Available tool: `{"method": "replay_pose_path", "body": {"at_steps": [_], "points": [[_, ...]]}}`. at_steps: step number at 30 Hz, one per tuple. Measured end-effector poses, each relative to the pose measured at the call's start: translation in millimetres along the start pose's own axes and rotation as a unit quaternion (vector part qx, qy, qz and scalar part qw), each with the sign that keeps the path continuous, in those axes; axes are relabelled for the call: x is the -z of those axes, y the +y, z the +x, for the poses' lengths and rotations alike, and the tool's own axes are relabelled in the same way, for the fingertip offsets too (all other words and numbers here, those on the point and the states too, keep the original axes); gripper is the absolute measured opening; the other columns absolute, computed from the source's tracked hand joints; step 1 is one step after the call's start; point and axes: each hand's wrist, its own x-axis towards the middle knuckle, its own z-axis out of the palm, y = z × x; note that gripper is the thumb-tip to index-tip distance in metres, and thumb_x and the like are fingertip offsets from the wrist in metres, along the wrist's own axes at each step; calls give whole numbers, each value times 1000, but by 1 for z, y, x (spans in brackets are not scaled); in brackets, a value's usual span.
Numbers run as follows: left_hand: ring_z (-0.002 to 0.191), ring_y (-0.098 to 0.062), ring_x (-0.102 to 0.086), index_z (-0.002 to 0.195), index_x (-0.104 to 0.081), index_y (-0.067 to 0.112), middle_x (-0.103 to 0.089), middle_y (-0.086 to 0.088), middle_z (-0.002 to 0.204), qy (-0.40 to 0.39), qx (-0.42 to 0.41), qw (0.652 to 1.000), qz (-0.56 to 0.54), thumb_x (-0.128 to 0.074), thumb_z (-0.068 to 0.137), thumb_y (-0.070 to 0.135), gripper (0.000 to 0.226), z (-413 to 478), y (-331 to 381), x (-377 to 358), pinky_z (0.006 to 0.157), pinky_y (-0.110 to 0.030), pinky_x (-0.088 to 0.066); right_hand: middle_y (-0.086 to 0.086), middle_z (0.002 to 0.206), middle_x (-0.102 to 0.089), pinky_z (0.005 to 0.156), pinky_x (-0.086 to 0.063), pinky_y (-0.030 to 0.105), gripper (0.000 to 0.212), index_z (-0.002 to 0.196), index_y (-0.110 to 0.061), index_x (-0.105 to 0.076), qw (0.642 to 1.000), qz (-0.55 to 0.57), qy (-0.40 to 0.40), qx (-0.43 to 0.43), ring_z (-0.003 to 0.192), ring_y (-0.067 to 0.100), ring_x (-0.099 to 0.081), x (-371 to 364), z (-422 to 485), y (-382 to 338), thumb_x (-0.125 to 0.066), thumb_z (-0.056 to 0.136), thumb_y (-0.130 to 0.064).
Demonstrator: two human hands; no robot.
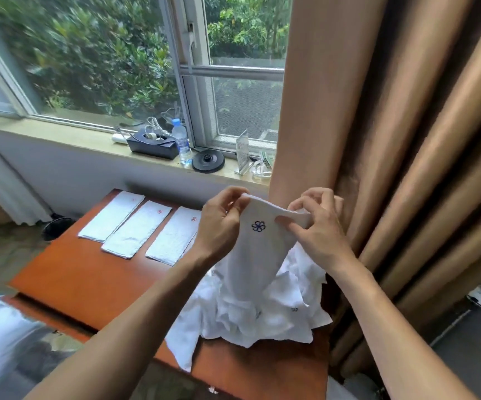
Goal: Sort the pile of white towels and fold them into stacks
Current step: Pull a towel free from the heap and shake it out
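Hands hold 1 white towel (258,243) up above a wooden table (95,281), in front of a window and tan curtain (406,140). The left hand (219,223) pinches the towel's top left corner between thumb and fingers; the right hand (317,226) pinches the top right edge, fingers curled. A blue flower mark (258,226) faces the camera, and the towel's lower end hangs into a crumpled pile (250,310) below. Beyond the hands, 3 folded towels (135,229) lie side by side, apparently with red marks, though they are small. This looks like the sorting step: checking the mark. Next, the towel needs lifting clear, spreading flat and folding, likely starting a separate blue stack.
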Motion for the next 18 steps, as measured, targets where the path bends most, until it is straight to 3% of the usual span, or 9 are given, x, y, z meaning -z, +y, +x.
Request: {"method": "replay_pose_path", "body": {"at_steps": [5,8,10,12,15,18], "points": [[77,-10,-61,96,-69,15,-71,2,86,45,-13,998,31,-58,104,10,14,16,-6,68,76,-30,-51,-7,82,-70,70,-50,31,18,86,-22,-66,974,208,-81,-51,76,9,-62,-34,22,-40,-84,87,-26],[74,2,-61,95,-68,16,-70,8,83,77,-5,996,36,-59,103,6,15,16,-20,117,74,-15,-48,12,94,-76,80,-55,48,12,97,-11,-72,963,250,-88,-55,84,16,-67,-72,31,-65,-78,93,-20],[72,8,-60,95,-68,15,-69,10,82,92,-2,995,49,-60,103,6,14,13,-34,155,72,-9,-45,5,92,-76,79,-55,40,8,98,-12,-73,960,259,-96,-52,83,12,-68,-105,36,-84,-75,96,-19],[76,1,-63,95,-69,16,-70,8,85,105,17,993,58,-61,102,9,13,11,-54,197,75,-16,-50,-1,86,-74,75,-54,30,3,98,-15,-74,957,260,-115,-51,79,10,-67,-144,38,-107,-71,99,-16],[80,-9,-64,96,-70,20,-71,9,88,120,46,990,61,-63,102,15,11,7,-84,266,78,-27,-54,-3,81,-71,69,-52,36,9,101,-20,-75,960,242,-132,-44,73,13,-63,-210,38,-145,-66,102,-18],[83,-11,-67,99,-70,24,-74,5,93,120,68,988,71,-62,104,24,10,6,-114,338,74,-28,-58,-8,85,-72,72,-51,36,13,103,-27,-75,966,222,-131,-33,76,10,-64,-277,39,-184,-64,103,-21]]}}
